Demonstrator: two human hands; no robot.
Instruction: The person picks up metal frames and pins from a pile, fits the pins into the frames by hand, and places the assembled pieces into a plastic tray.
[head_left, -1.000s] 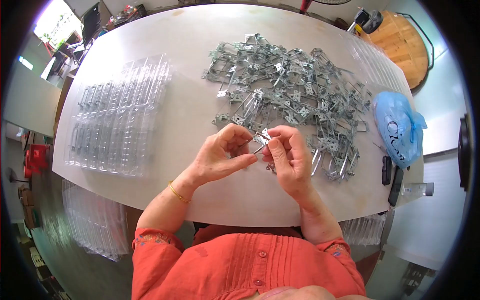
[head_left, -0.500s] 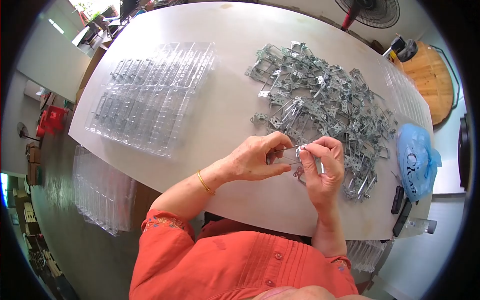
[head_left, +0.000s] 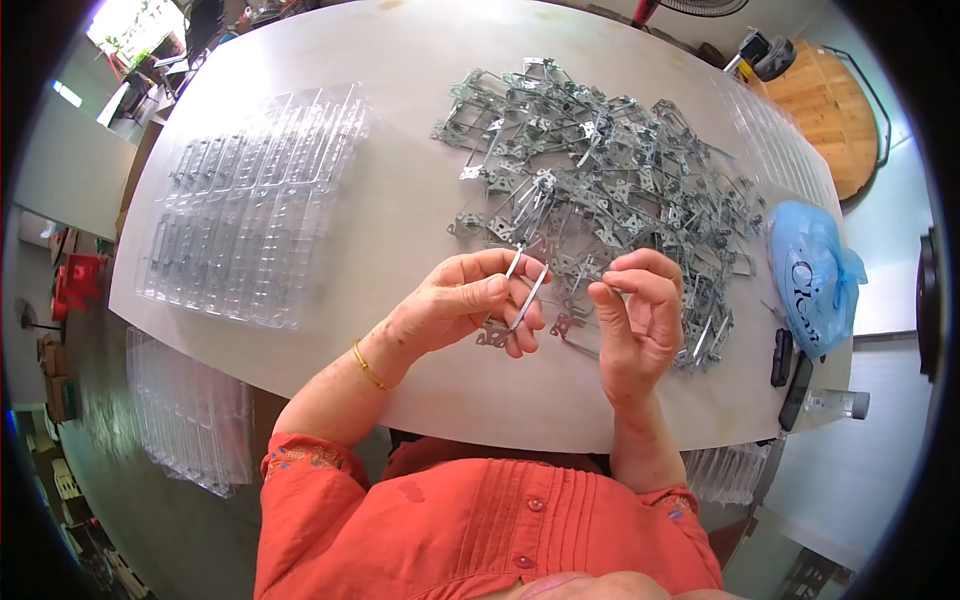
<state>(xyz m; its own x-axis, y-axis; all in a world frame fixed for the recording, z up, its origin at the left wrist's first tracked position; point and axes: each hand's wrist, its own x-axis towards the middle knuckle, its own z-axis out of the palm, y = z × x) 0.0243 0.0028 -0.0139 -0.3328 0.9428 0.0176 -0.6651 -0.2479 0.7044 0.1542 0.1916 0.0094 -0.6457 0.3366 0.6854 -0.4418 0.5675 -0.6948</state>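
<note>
My left hand (head_left: 470, 295) is closed on a metal bracket with thin rods (head_left: 530, 297), held above the near part of the table. A flat plate with holes at its lower end shows below my left fingers. To the right, my right hand (head_left: 642, 315) is raised with thumb and index fingertips close together in a pinch; whatever lies between them is too small to make out. Just beyond both hands spreads a large heap of similar metal brackets (head_left: 600, 150). One reddish bracket plate (head_left: 562, 326) lies between my hands at the heap's near edge.
Clear plastic trays (head_left: 335, 190) holding rows of metal parts lie on the left of the table (head_left: 400, 130). Other clear trays (head_left: 190, 410) are stacked below its left edge. A blue plastic bag (head_left: 815, 285), black objects (head_left: 795, 395) and a bottle (head_left: 835, 403) sit at the right.
My hands have moved apart. The bracket, formerly between both hands, is now tilted in my left hand alone. The camera view has shifted, so the table's contents appear further left.
</note>
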